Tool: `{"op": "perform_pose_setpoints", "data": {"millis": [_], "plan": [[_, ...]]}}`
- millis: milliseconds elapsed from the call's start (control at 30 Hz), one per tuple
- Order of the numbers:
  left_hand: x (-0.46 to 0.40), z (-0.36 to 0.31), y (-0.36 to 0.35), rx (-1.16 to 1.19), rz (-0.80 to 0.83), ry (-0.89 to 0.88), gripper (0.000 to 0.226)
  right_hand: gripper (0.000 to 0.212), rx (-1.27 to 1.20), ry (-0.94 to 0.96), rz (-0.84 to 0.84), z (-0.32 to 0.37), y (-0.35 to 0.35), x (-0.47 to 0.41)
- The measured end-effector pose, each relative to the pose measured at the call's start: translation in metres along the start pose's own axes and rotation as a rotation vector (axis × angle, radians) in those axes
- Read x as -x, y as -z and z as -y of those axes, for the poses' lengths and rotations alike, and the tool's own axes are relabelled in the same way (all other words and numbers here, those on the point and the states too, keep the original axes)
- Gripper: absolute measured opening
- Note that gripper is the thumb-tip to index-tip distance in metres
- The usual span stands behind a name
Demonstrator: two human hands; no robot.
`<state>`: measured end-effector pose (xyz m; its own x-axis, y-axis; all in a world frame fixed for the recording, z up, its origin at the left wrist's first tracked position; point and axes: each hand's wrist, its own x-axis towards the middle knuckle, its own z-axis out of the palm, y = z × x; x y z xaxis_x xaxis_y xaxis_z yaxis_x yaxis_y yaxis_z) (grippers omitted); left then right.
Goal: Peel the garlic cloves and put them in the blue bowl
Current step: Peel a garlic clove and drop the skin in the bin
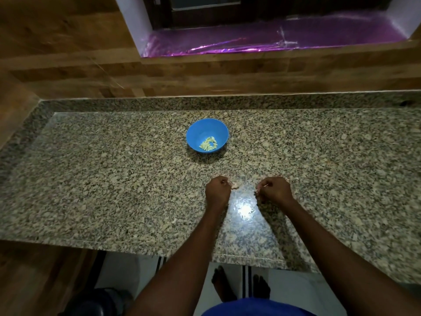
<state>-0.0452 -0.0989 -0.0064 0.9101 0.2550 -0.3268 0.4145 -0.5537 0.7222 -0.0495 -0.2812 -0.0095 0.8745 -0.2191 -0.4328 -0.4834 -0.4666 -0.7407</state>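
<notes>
Both hands hovered near the countertop's [91, 179] front edge: left hand [217, 190] curled, pinching a garlic piece [234, 184]; right hand [274, 190] curled on a small pale bit, prob. skin. Blue bowl [200, 127] w/ peeled cloves [208, 143] sat mid-counter, well apart

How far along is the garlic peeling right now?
Done: several peeled cloves lie in the blue bowl. In hand: the left hand and right hand each pinch something small, too small to identify. Left: no stock of unpeeled garlic shows on the counter.
</notes>
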Motion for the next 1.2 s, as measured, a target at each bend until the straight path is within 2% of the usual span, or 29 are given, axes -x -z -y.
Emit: {"op": "perform_pose_setpoints", "data": {"millis": [167, 367, 633, 800, 933, 1000, 1067, 1133, 1200], "plan": [[0.021, 0.01, -0.008, -0.055, -0.106, -0.034, 0.026, 0.011, 0.197, 0.071, -0.03, 0.003, -0.004, -0.003], [0.041, 0.021, -0.02, -0.143, -0.032, -0.104, 0.025, 0.007, 0.415, 0.117, 0.014, -0.005, -0.006, -0.001], [0.046, 0.028, -0.028, -0.243, 0.029, -0.22, 0.029, 0.012, 0.467, 0.338, 0.012, -0.015, -0.005, 0.009], [0.046, 0.03, -0.031, -0.291, 0.017, -0.289, 0.03, 0.009, 0.777, 0.446, 0.002, -0.014, -0.017, 0.017], [0.047, 0.029, -0.034, -0.302, 0.005, -0.312, 0.031, 0.014, 0.865, 0.492, -0.031, -0.012, -0.025, 0.023], [0.047, 0.03, -0.036, -0.289, 0.007, -0.31, 0.029, 0.014, 0.822, 0.474, -0.044, -0.015, -0.023, 0.024], [0.046, 0.028, -0.038, -0.219, 0.027, -0.286, 0.025, 0.004, 0.61, 0.388, -0.105, -0.017, -0.017, 0.023], [0.046, 0.023, -0.042, -0.016, 0.069, -0.2, 0.018, 0.013, 0.304, 0.228, -0.131, -0.016, -0.011, 0.022], [0.05, 0.012, -0.045, 0.295, 0.16, -0.059, 0.011, 0.021, 0.056, 0.093, -0.101, -0.009, -0.007, 0.023]]}}
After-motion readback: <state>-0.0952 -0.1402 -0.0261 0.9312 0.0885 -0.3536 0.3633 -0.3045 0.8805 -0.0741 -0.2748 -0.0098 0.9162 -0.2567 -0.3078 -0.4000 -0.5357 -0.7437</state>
